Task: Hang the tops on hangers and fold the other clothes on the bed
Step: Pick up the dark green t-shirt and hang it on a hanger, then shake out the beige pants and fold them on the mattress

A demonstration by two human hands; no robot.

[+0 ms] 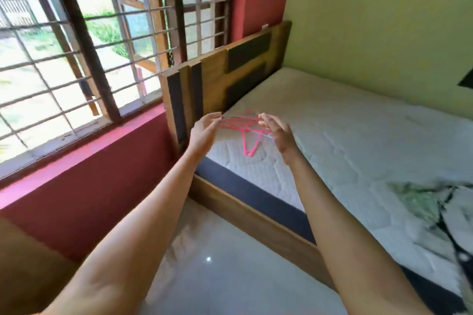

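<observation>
Several pink hangers lie in a bundle on the white mattress, near the headboard. My left hand is stretched out at the bundle's left side, fingers relaxed and slightly bent, fingertips at the hangers. My right hand hovers over the bundle's right side with its fingers straight and spread. Neither hand grips a hanger. A crumpled garment in white, green and black lies on the mattress at the right edge.
The wooden headboard with dark panels stands just behind the hangers. A barred window and a red wall fill the left. The bed's wooden side rail borders a glossy tiled floor below my arms.
</observation>
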